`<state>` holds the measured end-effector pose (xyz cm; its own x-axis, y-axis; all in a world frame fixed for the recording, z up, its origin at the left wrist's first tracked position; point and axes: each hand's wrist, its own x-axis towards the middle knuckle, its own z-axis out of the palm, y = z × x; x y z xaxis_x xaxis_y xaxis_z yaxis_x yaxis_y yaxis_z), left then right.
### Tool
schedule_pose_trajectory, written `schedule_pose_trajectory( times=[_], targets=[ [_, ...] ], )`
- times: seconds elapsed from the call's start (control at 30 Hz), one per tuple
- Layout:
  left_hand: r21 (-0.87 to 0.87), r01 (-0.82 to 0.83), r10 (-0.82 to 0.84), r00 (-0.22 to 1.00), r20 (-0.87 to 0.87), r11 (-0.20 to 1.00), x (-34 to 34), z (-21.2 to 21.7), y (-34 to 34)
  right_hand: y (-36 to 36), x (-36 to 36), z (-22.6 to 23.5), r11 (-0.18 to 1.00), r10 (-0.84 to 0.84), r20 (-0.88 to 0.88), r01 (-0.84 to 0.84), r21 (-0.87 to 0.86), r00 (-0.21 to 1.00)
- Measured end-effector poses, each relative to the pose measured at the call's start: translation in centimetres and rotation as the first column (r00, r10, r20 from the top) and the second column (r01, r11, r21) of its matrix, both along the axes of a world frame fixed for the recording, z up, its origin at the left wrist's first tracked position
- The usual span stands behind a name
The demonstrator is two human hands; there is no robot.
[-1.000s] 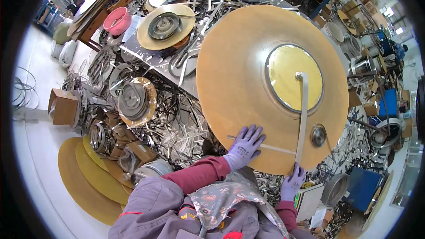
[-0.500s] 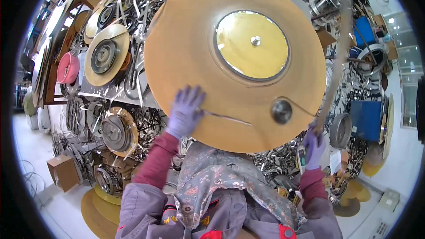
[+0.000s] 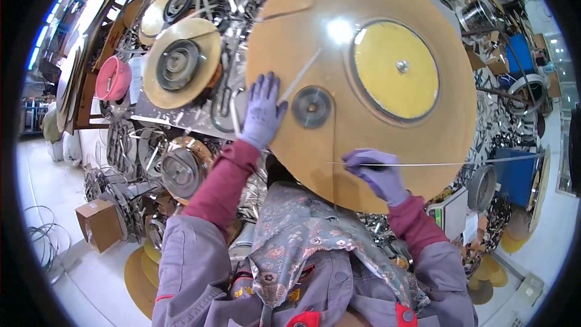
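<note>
A large tan round disc (image 3: 290, 151) with a yellow round plate (image 3: 394, 69) and a small metal knob (image 3: 402, 66) spreads before me. My left hand (image 3: 261, 115), in a light purple glove, lies on the disc's left edge with fingers stretched out. Just right of it sits a small dark coil (image 3: 312, 107), with a thin strip (image 3: 333, 151) running off it toward me. Over the near part of the disc, my gloved right hand (image 3: 380, 175) pinches a long thin metal strip (image 3: 442, 165). That strip reaches out past the disc's right edge.
Heaps of metal strips (image 3: 502, 109) surround the disc. On the left are a smaller disc with a coil (image 3: 181, 63), a pink basket (image 3: 114, 79) and a cardboard box (image 3: 98, 224). A green-and-white device (image 3: 449, 212) and blue box (image 3: 514, 178) stand at right.
The disc has turned, carrying the small coil from the near right to beside my left hand. My right hand has moved left over the disc with the strip. The view has shifted too.
</note>
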<state>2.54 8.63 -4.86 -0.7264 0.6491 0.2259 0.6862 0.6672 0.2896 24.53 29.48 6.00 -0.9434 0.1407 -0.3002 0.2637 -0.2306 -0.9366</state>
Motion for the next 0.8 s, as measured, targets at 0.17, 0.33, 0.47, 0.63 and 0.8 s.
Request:
schedule_pose_trajectory(
  times=[0.17, 0.33, 0.47, 0.63, 0.8],
  targets=[
    [0.106, 0.093, -0.120, 0.952, 0.282, 0.990, 2.1, 3.2, -4.9, -3.3, -9.2, -1.7, 0.950, 0.121, -0.043, -0.103, 0.296, 0.992],
    [0.148, -0.014, -0.038, 0.938, 0.344, 0.989, -0.2, 4.9, -10.0, 2.3, -15.2, -1.1, 0.950, 0.023, 0.076, -0.046, 0.310, 0.997],
    [-0.356, -0.233, 0.296, 0.946, 0.132, 0.905, -4.0, 1.3, -9.3, 8.1, -23.0, -1.6, 0.886, 0.073, 0.037, -0.082, 0.457, 0.997],
    [-0.518, -0.395, 0.443, 0.896, -0.034, 0.758, -5.1, -1.7, -6.5, 17.3, -32.9, -1.9, 0.872, -0.054, -0.064, 0.078, 0.483, 0.996],
    [-0.271, -0.511, 0.577, 0.682, 0.450, 0.816, -5.5, 1.2, -7.3, 32.4, -33.5, -5.2, 0.811, -0.401, -0.112, 0.409, 0.419, 0.909]
  ],
)
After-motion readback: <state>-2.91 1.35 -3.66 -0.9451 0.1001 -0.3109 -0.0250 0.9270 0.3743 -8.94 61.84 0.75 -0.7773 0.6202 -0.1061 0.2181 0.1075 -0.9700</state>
